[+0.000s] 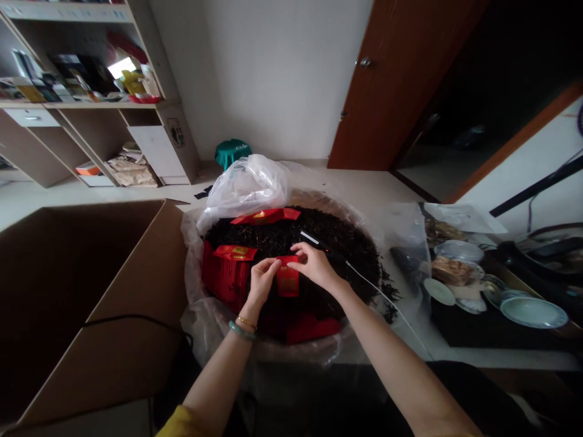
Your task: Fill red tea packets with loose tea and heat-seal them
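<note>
Between my two hands hangs a small red packet [288, 284] with gold print, pinched near its top edge. My left hand [263, 278] grips the left corner, a gold bangle and a green bangle on its wrist. On the right corner, my right hand [314, 267] is closed with thumb and fingers. Below lies a wide heap of dark, dried leaf strips [337, 233], looking like loose tea, in a clear plastic liner [195, 303]. A row of red packets [228, 279] stands at the heap's left, and more red packets [266, 216] lie at its back.
A large open cardboard box [136, 291] stands at the left. Beyond my right hand, a dark device with a white cable [387, 297] rests on the leaves. A black tray [469, 328] with bowls and lids sits at the right.
</note>
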`<state>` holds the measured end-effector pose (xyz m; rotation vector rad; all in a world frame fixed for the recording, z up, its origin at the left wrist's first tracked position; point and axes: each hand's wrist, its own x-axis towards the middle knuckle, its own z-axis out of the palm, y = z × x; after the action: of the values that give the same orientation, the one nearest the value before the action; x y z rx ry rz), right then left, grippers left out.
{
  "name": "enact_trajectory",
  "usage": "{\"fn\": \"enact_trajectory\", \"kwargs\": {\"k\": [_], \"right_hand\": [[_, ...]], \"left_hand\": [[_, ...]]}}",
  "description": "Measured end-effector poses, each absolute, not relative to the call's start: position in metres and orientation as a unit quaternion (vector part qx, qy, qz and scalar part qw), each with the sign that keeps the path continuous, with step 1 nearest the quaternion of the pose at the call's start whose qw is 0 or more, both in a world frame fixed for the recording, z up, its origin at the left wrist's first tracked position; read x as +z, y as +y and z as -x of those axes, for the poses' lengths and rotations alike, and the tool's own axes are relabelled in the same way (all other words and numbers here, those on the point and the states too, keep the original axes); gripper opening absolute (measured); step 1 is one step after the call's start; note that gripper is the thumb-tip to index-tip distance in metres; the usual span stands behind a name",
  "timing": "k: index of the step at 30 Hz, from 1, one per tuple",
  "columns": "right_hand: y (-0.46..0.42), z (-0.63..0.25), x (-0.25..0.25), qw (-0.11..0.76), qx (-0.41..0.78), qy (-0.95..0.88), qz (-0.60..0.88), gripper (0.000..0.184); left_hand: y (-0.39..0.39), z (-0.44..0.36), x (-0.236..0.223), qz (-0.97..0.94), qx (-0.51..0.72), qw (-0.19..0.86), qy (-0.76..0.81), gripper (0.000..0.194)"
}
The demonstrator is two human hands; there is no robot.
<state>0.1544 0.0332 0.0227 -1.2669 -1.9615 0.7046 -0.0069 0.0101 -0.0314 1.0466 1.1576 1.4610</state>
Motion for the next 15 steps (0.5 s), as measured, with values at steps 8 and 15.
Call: {"fn": "enact_trajectory", "kwargs": {"k": [8,15], "right_hand": [[0.0358,-0.1535,0.0233,0.344,0.322,-0.739,0.481,0.009],[0.037,-0.1525,0.0203,0.337,0.369,-0.723,0.476,0.011]], "left_hand": [[0.009,0.0056,-0.0303,-0.412,0.599,0.508,0.463,0.032],[0.009,0.0072,-0.0286,-0.429,0.578,0.519,0.461,0.028]]}}
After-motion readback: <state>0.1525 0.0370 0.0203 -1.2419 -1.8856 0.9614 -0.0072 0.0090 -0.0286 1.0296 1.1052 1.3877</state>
